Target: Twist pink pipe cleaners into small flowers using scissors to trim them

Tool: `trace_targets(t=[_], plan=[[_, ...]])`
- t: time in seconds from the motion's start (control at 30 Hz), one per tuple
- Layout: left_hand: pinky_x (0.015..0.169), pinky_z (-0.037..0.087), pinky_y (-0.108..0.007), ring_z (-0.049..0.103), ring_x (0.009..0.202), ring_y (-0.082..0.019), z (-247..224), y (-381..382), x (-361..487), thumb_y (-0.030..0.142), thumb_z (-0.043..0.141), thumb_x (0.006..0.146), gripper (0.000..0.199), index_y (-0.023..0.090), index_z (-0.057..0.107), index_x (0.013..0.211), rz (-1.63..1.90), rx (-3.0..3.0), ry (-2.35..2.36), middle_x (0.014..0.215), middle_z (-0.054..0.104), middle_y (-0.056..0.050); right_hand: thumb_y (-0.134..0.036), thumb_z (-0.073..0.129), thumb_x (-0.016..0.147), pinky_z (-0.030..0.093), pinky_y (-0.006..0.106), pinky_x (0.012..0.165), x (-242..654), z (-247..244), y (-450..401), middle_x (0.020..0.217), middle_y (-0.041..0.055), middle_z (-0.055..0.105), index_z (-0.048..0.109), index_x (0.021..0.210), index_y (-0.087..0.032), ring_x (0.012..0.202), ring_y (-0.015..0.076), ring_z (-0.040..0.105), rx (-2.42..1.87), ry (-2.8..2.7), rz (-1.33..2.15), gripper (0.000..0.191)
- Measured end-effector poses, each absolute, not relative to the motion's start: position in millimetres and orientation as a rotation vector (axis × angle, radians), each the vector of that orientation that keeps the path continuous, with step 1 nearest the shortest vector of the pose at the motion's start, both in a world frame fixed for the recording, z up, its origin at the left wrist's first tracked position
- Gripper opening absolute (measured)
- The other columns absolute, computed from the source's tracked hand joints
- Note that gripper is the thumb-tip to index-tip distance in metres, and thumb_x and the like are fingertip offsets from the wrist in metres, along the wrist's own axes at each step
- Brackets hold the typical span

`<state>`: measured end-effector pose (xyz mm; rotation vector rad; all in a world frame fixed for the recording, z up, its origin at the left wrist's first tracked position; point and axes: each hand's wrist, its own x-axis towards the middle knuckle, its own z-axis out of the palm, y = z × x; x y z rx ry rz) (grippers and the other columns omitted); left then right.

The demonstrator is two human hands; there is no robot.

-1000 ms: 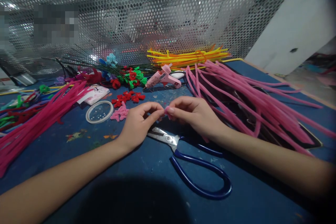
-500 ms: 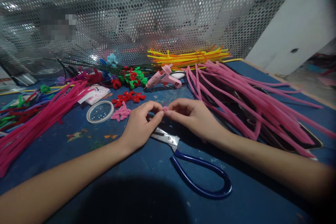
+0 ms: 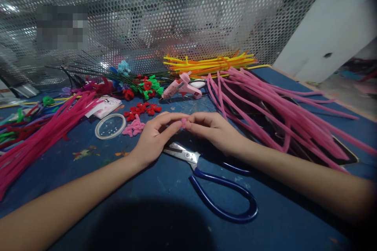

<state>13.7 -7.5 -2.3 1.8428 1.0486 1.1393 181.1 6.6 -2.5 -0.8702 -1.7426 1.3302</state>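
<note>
Between my two hands is a small piece of pink pipe cleaner (image 3: 184,123), bent into a tight little shape. My left hand (image 3: 157,137) pinches it from the left with thumb and forefinger. From the right, my right hand (image 3: 216,131) grips it in the same way, and the fingertips nearly meet. Scissors (image 3: 191,159) with dark blue handles lie on the table just below, their blade tips hidden by my left hand. Beyond the left wrist sit small pink pipe cleaner shapes (image 3: 134,126) and several red pipe cleaner flowers (image 3: 141,110).
Long pink pipe cleaners (image 3: 294,113) spread over dark flat objects at right. Magenta ones (image 3: 50,133) lie at left. A pink glue gun (image 3: 181,87), yellow pipe cleaners (image 3: 209,64) and a white ring-shaped lid (image 3: 110,126) stand farther back, before a perforated metal screen (image 3: 188,19).
The view has shifted slightly. My fingers have turned a little around the pink pipe cleaner piece, showing more of it, and the second scissor handle now shows below my right hand.
</note>
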Motion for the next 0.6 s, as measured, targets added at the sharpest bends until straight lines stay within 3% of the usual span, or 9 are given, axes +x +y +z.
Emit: trace_targets(t=[0.13,0.33,0.6], plan=[[0.067,0.044,-0.023,0.057,0.075,-0.012,-1.2,-6.9,13.4,0.030,0.056,0.079,0.014,0.018,0.064,0.079,1.110,1.804,1.030,0.080,0.063,-0.001,-0.028,0.055,0.077,0.023,0.020,0.043,182.3,-0.8,7.1,0.051,-0.0074,0.040,0.055,0.066,-0.014,0.046,0.0042,0.032,-0.810,-1.749,1.454,0.018],[0.047,0.039,-0.017,0.051,0.053,-0.007,-1.4,-7.7,12.9,0.033,0.049,0.082,0.016,0.017,0.054,0.080,0.995,1.573,0.910,0.062,0.053,0.003,-0.026,0.053,0.078,0.025,0.020,0.044,183.2,0.6,5.9,0.053,-0.0066,0.043,0.057,0.067,-0.014,0.045,0.0039,0.032,-0.783,-1.783,1.484,0.017],[0.048,0.040,-0.016,0.053,0.060,-0.008,-2.8,-5.6,14.7,0.032,0.053,0.080,0.016,0.016,0.056,0.082,1.076,1.612,1.017,0.070,0.055,0.001,-0.027,0.053,0.078,0.036,0.021,0.053,182.5,-5.0,3.9,0.063,-0.0009,0.056,0.058,0.069,-0.014,0.057,0.0082,0.047,-0.929,-1.842,1.139,0.016]])
